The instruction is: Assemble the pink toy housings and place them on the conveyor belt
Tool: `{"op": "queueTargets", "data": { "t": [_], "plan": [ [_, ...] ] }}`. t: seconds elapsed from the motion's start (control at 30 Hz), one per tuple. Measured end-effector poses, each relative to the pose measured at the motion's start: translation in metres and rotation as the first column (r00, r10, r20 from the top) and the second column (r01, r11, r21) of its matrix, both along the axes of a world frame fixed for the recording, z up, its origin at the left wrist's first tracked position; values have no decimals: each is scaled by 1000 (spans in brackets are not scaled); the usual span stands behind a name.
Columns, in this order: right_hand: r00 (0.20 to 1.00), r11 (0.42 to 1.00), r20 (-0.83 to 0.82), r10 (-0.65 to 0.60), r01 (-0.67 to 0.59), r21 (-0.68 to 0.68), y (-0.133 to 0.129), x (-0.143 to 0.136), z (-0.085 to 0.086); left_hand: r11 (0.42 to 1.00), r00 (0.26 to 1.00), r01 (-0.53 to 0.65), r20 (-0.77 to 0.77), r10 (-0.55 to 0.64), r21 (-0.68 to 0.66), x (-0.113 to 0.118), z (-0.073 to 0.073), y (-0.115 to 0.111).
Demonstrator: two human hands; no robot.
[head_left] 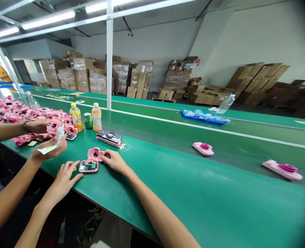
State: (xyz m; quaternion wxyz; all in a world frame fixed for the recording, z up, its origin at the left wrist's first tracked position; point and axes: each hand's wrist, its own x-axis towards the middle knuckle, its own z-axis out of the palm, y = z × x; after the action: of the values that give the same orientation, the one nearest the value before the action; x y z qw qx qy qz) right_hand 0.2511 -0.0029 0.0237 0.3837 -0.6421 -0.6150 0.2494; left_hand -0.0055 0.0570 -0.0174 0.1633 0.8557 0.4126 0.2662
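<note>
A pink toy camera (pixel 88 166) lies opened on the green tabletop, its green circuit board facing up. Its pink shell half (pixel 95 154) stands raised at the far side, with a dark round spot on it. My right hand (pixel 114 161) pinches the right edge of that shell half between thumb and fingers. At the left side of the camera, my left hand (pixel 64 177) rests with fingers spread, the tips at or very near the casing. Whether they touch it I cannot tell.
At left, a co-worker's hands (pixel 50 146) hold a pink shell and a white strip, before a pile of pink parts (pixel 10 110). Bottles (pixel 97 117), a green can (pixel 88 120) and a dark boxlike item (pixel 109 137) stand beyond. Pink camera bodies (pixel 283 169) lie on the belt at right.
</note>
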Motion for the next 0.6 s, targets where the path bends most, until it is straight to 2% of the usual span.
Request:
{"op": "queueTargets", "data": {
  "t": [0.07, 0.17, 0.27, 0.33, 0.37, 0.4, 0.43, 0.47, 0.53, 0.6],
  "plan": [
    [999, 999, -6, -36, 36, -28, -47, 17, -3, 992, 990, 113, 91, -108, -57, 10, 0, -24],
    [992, 988, -10, -125, 123, -91, -127, 45, -2, 934, 950, 263, 236, -207, -242, 44, 5, -69],
    [957, 953, -1, -289, 288, -97, -202, 62, 3, 815, 898, 401, 354, -260, -418, 87, 14, -112],
    [863, 863, 42, -504, 500, 67, -237, 59, 7, 716, 846, 500, 451, -284, -487, 112, 17, -133],
    [806, 800, 62, -589, 570, 185, -247, 53, 8, 668, 820, 542, 496, -287, -510, 122, 18, -141],
    [772, 755, 78, -630, 586, 295, -253, 45, 10, 621, 794, 581, 534, -290, -527, 131, 17, -147],
    [776, 748, 103, -622, 550, 372, -254, 36, 10, 577, 771, 616, 563, -298, -536, 137, 17, -152],
    [812, 783, 140, -567, 478, 399, -250, 26, 11, 542, 750, 644, 584, -310, -539, 142, 15, -155],
    [886, 874, 198, -419, 334, 353, -235, 10, 9, 508, 721, 678, 616, -317, -532, 148, 12, -159],
    [906, 902, 190, -378, 314, 295, -218, 1, 7, 504, 706, 684, 652, -277, -527, 151, 7, -159]
  ]
}}
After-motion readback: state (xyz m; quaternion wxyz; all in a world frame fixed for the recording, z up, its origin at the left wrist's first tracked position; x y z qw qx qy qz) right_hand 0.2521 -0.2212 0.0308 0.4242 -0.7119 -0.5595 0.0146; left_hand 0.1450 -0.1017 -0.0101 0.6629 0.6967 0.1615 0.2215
